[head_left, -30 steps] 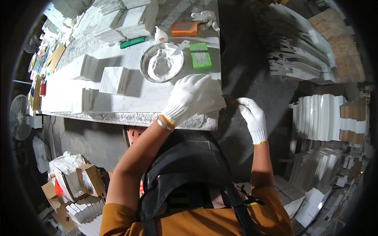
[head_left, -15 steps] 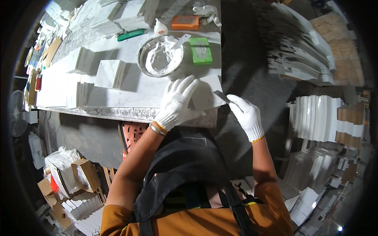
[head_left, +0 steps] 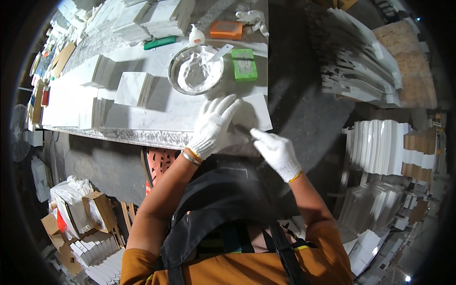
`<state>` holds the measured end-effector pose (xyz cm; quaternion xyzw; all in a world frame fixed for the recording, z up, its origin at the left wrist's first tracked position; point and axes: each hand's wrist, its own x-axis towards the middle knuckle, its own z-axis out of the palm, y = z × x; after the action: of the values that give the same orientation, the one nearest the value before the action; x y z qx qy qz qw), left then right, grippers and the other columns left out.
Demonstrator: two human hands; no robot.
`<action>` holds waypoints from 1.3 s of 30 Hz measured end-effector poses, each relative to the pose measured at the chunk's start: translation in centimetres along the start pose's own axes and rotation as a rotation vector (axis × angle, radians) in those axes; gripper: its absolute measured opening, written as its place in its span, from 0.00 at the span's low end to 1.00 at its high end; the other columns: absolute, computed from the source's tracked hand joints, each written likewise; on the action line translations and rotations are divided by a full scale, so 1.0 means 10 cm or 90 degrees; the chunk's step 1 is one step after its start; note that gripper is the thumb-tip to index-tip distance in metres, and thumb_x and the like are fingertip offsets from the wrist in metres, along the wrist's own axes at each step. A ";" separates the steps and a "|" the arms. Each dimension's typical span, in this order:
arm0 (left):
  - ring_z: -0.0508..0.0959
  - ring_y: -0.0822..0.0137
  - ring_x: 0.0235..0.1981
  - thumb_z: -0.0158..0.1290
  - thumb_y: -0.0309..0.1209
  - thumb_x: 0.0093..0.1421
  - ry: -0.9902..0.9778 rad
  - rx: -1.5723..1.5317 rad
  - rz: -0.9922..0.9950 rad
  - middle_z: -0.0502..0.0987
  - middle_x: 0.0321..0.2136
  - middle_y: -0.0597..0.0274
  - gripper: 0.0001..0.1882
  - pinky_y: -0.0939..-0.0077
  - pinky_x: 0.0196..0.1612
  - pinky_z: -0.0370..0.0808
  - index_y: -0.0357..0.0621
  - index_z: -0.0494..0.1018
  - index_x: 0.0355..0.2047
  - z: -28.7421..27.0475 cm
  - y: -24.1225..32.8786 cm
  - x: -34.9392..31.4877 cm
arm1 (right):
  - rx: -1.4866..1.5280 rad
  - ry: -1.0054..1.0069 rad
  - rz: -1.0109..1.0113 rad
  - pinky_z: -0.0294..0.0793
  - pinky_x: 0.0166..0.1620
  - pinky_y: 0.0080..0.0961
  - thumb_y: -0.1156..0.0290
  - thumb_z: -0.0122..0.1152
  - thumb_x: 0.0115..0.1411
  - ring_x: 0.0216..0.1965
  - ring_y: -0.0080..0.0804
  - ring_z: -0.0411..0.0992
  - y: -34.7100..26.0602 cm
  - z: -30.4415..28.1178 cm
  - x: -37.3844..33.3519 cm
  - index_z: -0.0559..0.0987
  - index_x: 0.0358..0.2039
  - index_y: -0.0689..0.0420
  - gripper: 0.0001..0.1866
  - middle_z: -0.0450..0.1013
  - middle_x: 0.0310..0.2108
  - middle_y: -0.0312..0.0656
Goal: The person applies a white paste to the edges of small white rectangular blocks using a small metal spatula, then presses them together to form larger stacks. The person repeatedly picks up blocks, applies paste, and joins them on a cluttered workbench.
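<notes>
My left hand (head_left: pixel 213 124), in a white knit glove, lies with fingers stretched out on a white marble tile (head_left: pixel 257 112) at the right end of the bench. At the tile's near edge is my gloved right hand (head_left: pixel 277 154), its fingers closed round a small dark flat tool (head_left: pixel 243 129). Motion smears the tool, so its exact kind is unclear. Just beyond my left hand stands a metal bowl (head_left: pixel 172 81) of white powder or paste with a scraper (head_left: pixel 222 52) resting in it. Right of the bowl lies a green block (head_left: pixel 244 65).
Upright marble pieces (head_left: pixel 130 89) stand left of the bowl. Farther back are a white squeeze bottle (head_left: pixel 196 35), a green bar (head_left: pixel 160 42), an orange block (head_left: pixel 226 30) and a spare glove (head_left: pixel 254 21). Stacked white slabs (head_left: pixel 380 145) stand on the floor at right.
My right hand has moved left and nearer to me, taking the dark tool from the tile's right edge to its near edge. My left hand has stayed nearly still on the tile.
</notes>
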<state>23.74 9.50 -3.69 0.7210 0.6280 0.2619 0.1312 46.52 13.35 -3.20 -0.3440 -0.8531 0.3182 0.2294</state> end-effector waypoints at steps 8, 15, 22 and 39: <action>0.63 0.48 0.63 0.69 0.49 0.39 -0.016 0.014 -0.004 0.65 0.62 0.49 0.50 0.52 0.64 0.59 0.42 0.64 0.62 0.01 -0.02 -0.02 | 0.077 0.070 0.177 0.79 0.37 0.24 0.75 0.60 0.61 0.32 0.30 0.80 0.22 -0.34 0.03 0.81 0.47 0.59 0.14 0.81 0.38 0.45; 0.63 0.49 0.63 0.69 0.46 0.39 -0.008 -0.001 0.000 0.66 0.61 0.51 0.49 0.52 0.65 0.59 0.43 0.65 0.61 0.02 -0.02 -0.01 | 0.034 0.063 0.139 0.79 0.40 0.28 0.74 0.62 0.60 0.36 0.36 0.80 0.22 -0.21 0.00 0.82 0.47 0.55 0.14 0.80 0.40 0.46; 0.63 0.48 0.63 0.68 0.44 0.40 -0.010 0.006 -0.001 0.66 0.61 0.50 0.47 0.53 0.65 0.59 0.42 0.65 0.61 -0.01 -0.01 -0.01 | 0.074 0.084 0.196 0.78 0.45 0.28 0.74 0.62 0.60 0.42 0.40 0.80 0.20 -0.23 0.05 0.82 0.46 0.56 0.13 0.80 0.42 0.47; 0.63 0.48 0.63 0.66 0.42 0.44 0.014 -0.003 0.021 0.65 0.62 0.49 0.45 0.53 0.65 0.60 0.40 0.63 0.62 0.04 -0.05 -0.06 | 0.064 0.103 0.129 0.79 0.45 0.30 0.73 0.61 0.60 0.43 0.41 0.80 0.05 0.00 0.02 0.82 0.44 0.57 0.12 0.80 0.42 0.47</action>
<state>23.52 9.10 -4.38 0.7280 0.6167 0.2735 0.1214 46.63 13.76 -3.50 -0.4405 -0.7758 0.3537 0.2810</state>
